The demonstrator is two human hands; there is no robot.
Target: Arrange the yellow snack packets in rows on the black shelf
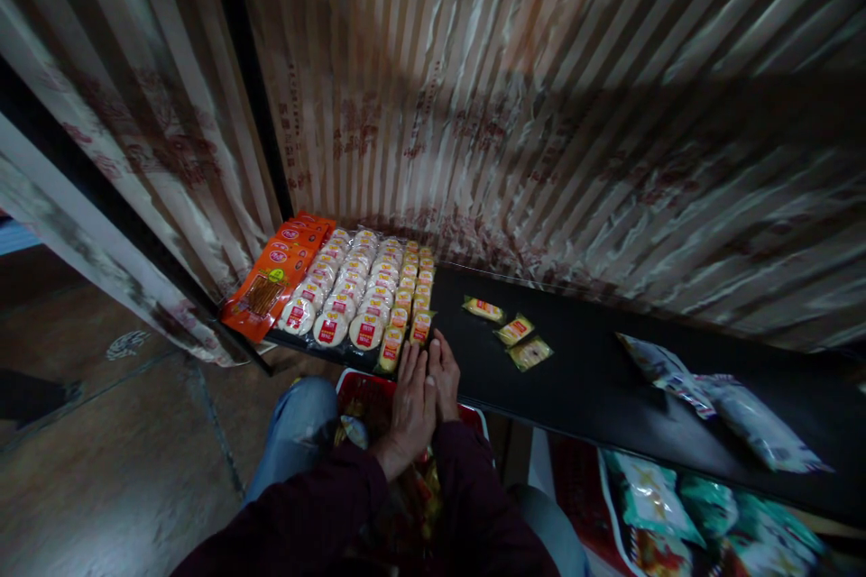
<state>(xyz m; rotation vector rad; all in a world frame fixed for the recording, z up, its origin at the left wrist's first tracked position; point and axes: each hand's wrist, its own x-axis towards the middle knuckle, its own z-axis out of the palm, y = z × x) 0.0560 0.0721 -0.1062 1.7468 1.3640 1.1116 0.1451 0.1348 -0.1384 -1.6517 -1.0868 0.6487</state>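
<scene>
My left hand (409, 397) and right hand (445, 376) are lying side by side at the near end of the yellow packs (404, 297), fingers stretched out and unclenched (whether my fingertips are pressing on the nearest ones, I cannot tell). These packs are running away from my fingertips in two columns along the black shelf (582, 338).

Just left of them, round white packs (353, 278) are standing in three columns, and beyond those, orange bags (276, 269) are closing off that end. A dark post (252, 81) is rising behind the bags, and a striped curtain (487, 45) is hanging across the far side, ahead of my hands. To the right of my hands, three loose packs (520, 330) are lying near one another; farther right, two pale bags (758, 424) are stretching over the shelf.

Below my hands, between my knees, a red crate (369, 386) is holding packs, among them a bluish one (354, 431); my forearms are hiding much of the rest. Low on the right, well apart from my hands, a second crate (610, 505) is holding green-and-white bags (653, 496), and the shelf is covering part of it.
</scene>
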